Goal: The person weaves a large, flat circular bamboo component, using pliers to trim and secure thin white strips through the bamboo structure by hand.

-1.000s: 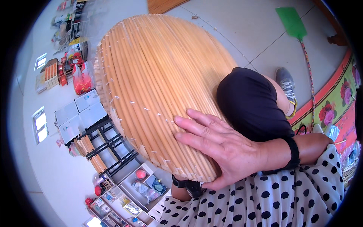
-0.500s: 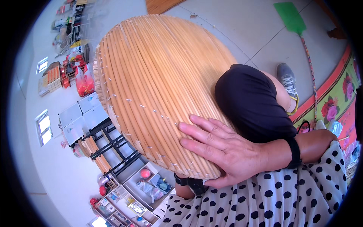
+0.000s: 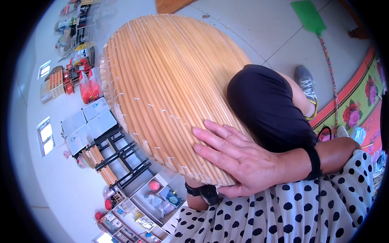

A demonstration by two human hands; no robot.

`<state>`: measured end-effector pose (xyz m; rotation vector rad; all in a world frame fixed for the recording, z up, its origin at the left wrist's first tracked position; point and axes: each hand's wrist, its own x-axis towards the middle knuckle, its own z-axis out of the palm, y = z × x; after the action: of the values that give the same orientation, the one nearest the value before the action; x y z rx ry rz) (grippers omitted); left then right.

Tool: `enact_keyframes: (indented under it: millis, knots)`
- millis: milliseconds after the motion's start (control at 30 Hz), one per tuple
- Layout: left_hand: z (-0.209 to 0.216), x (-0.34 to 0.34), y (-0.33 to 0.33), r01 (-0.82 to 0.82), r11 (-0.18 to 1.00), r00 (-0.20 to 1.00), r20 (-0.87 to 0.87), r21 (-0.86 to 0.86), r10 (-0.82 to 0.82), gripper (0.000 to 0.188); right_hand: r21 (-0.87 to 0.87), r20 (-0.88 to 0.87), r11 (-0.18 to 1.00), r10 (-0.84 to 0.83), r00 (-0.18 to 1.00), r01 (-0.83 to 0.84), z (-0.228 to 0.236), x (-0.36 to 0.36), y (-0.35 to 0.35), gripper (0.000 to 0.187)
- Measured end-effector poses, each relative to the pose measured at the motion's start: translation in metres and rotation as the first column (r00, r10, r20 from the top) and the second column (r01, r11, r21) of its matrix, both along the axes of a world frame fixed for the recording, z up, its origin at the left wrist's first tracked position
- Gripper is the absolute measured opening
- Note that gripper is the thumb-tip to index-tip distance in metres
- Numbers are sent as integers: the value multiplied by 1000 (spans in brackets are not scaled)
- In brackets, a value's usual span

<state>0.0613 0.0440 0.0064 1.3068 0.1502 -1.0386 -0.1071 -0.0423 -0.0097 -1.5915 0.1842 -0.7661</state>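
A big round lid-like disc of stitched straw stalks (image 3: 174, 89) leans tilted across my lap. Pale thread stitches dot its surface, and its left rim looks thick with cut stalk ends. My right hand (image 3: 239, 156) lies on the disc's near right part, fingers spread flat and the thumb along the near edge. Behind the disc my left hand is hidden; only the left wrist with a dark watch (image 3: 209, 194) shows below the rim. My knee in dark cloth (image 3: 267, 105) touches the disc's right side.
A green fly swatter (image 3: 310, 18) lies on the tiled floor beyond my shoe (image 3: 304, 81). To the right is a flowered mat (image 3: 352, 113) with plastic bags. Leftward stand a black metal frame (image 3: 117, 154), shelves of goods (image 3: 133, 218) and a red bag (image 3: 90, 87).
The disc's near edge has risen slightly, and a bit more of the left wrist and watch shows below it. My right hand keeps the same place on the disc.
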Motion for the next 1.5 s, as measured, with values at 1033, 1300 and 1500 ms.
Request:
enact_keyframes:
  millis: [1033, 1300, 1500]
  knots:
    - [-20, -2, -56, 374, 693, 831, 555, -616, 44, 9, -978, -62, 203, -536, 842, 57, 121, 62, -32, 15]
    - [-19, 0, -56, 427, 739, 759, 651, -521, 20, 12, -969, -126, 247, -524, 842, 9, 115, 67, -46, 7]
    - [-7, -6, -59, 250, 708, 945, 326, -661, -29, 13, -948, -104, 306, -566, 818, 92, 115, 61, -52, 7]
